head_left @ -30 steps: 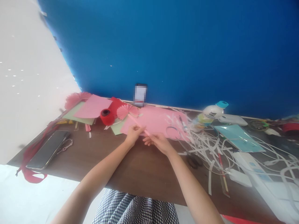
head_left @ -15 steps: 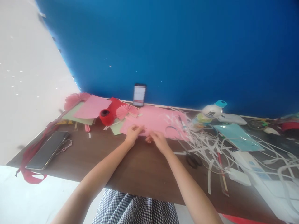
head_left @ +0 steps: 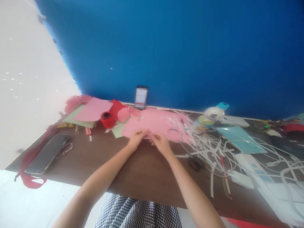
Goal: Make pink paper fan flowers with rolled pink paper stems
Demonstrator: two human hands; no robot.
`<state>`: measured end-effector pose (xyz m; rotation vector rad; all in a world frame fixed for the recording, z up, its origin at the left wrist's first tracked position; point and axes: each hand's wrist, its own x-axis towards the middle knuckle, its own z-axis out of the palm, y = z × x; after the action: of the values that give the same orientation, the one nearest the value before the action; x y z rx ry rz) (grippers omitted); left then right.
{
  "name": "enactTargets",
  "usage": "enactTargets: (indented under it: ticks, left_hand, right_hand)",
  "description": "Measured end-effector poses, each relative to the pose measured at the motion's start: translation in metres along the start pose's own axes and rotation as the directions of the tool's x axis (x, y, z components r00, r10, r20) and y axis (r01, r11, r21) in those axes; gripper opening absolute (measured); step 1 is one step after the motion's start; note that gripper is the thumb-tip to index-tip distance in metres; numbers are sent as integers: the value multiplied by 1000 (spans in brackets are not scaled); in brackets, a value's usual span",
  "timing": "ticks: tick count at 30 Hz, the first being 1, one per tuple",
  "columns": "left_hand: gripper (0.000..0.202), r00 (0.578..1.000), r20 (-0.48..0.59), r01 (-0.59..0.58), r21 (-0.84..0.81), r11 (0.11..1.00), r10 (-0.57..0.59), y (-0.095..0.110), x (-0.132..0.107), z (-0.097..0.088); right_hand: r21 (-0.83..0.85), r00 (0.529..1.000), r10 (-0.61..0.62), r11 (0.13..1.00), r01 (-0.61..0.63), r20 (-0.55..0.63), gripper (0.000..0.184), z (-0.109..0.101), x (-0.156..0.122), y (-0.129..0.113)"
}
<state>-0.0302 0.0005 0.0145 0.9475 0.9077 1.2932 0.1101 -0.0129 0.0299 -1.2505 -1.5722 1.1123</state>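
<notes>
My left hand point(head_left: 136, 139) and my right hand point(head_left: 161, 143) meet over the front edge of a large pink paper sheet point(head_left: 156, 118). The fingers of both are pinched together, tips nearly touching. Whatever lies between them is small, pinkish against the pink sheet, and too blurred to name. Just behind the left hand sits a pleated pink paper fan point(head_left: 127, 114), beside a red roll point(head_left: 108, 119). Dark-handled scissors point(head_left: 196, 163) lie to the right of my right forearm.
A phone point(head_left: 141, 97) leans on the blue wall; another phone point(head_left: 47, 154) lies at left near a red ribbon point(head_left: 30, 181). White strips and cables point(head_left: 213, 148) tangle at right, around a white bottle point(head_left: 213, 113), a teal packet point(head_left: 241, 139) and a box cutter point(head_left: 225, 177).
My right hand has shifted slightly, its fingers more curled and raised toward the left fingertips. My left hand stays almost in place. The view has moved a little.
</notes>
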Motion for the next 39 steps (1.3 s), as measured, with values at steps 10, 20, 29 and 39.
enactTargets:
  ticks: [10,20,29,39]
  left_hand:
    - [37,995,-33,85,-219,972,-95,4,7,-7]
    - [37,992,-75,79,-285,955,-104,4,16,-16]
    - [36,993,-53,80,-317,945,-101,6,17,-18]
    - [30,995,-68,49,-336,941,-76,8,21,-23]
  right_hand:
    - [-85,998,-10,996,15,61,33,1,-2,1]
    - [-137,996,-65,988,73,63,32,-3,-1,4]
    - [-286,991,-132,949,128,4,28,-9,-1,4]
    - [-426,969,-245,875,229,19,22,-15,4,20]
